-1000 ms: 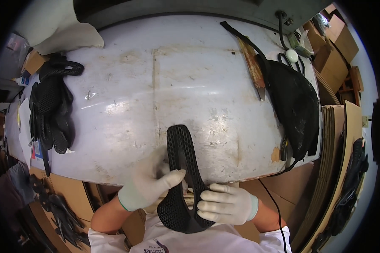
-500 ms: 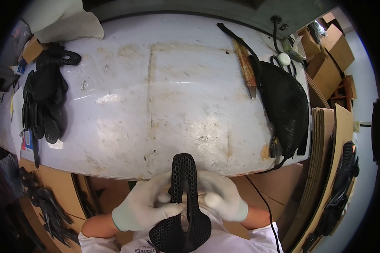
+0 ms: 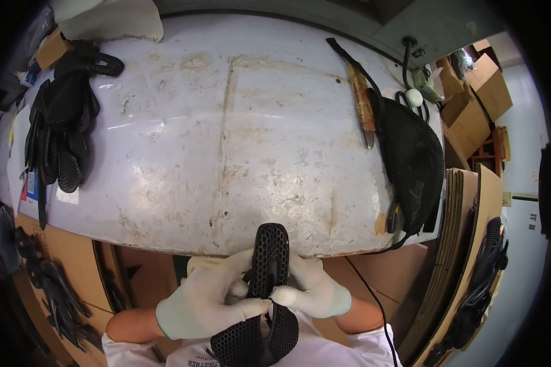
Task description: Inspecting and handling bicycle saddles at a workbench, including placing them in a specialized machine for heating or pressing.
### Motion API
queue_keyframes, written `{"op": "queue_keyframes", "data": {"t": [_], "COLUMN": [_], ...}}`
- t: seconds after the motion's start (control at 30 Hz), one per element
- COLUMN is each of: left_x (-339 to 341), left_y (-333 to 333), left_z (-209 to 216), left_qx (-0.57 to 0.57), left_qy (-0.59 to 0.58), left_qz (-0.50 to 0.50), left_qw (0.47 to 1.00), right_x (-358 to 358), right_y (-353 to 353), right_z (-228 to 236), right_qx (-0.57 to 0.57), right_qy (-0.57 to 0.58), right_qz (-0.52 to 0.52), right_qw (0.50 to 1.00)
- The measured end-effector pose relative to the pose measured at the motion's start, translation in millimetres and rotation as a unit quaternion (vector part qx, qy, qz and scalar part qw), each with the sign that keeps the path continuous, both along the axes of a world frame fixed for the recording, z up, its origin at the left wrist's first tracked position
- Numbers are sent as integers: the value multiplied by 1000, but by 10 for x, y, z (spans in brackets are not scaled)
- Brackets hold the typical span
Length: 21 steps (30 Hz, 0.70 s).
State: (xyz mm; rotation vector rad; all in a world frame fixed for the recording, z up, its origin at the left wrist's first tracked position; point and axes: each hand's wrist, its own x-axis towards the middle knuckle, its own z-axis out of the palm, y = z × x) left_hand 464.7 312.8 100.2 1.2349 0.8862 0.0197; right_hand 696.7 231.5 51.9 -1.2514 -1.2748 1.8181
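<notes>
**Black, honeycomb-textured bicycle saddle with a long central slot (image 3: 262,269), gripped from both sides**

Seen from above, the saddle is in front of the person's white-shirted torso (image 3: 309,348), its narrow nose pointing away and overlapping the near edge of a scuffed, pale grey worktop (image 3: 165,159). Whether it touches that edge cannot be told.

The step in hand appears to be close handling of the slot, since both thumbs meet there. A next move would, in my judgement, call for a firm hold on both flanks, as no other support is visible beneath the saddle.

The left hand (image 3: 217,296), in an off-white knit glove with a mint-green cuff, is closed around the saddle's left side, its thumb laid across the top toward the slot. The right hand (image 3: 312,287), gloved alike, grips the opposite side, its thumb tip beside the other thumb's. The remaining fingers curl behind the saddle and are partly hidden, so how hard they press cannot be told.

On the worktop, a pile of black, lattice-surfaced pieces (image 3: 64,116) lies far left; a curved black mesh pouch (image 3: 410,159) lies at the right.
</notes>
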Motion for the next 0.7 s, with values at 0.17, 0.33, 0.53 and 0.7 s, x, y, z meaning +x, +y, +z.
{"op": "queue_keyframes", "data": {"t": [0.17,0.33,0.53,0.7], "left_x": [-26,-59,-76,-100], "left_y": [-35,2,-133,-61], "left_z": [-44,-76,-282,-360], "left_qx": [-30,-8,-42,254], "left_qy": [-62,-62,-95,-113], "left_qz": [45,29,170,17], "left_qw": [997,998,980,960], "right_x": [-18,26,-126,-70], "right_y": [-42,68,122,264], "right_z": [-22,113,259,190], "right_qx": [-79,-118,-17,368], "right_qy": [29,13,-93,-118], "right_qz": [5,101,85,-90], "right_qw": [996,988,992,918]}}
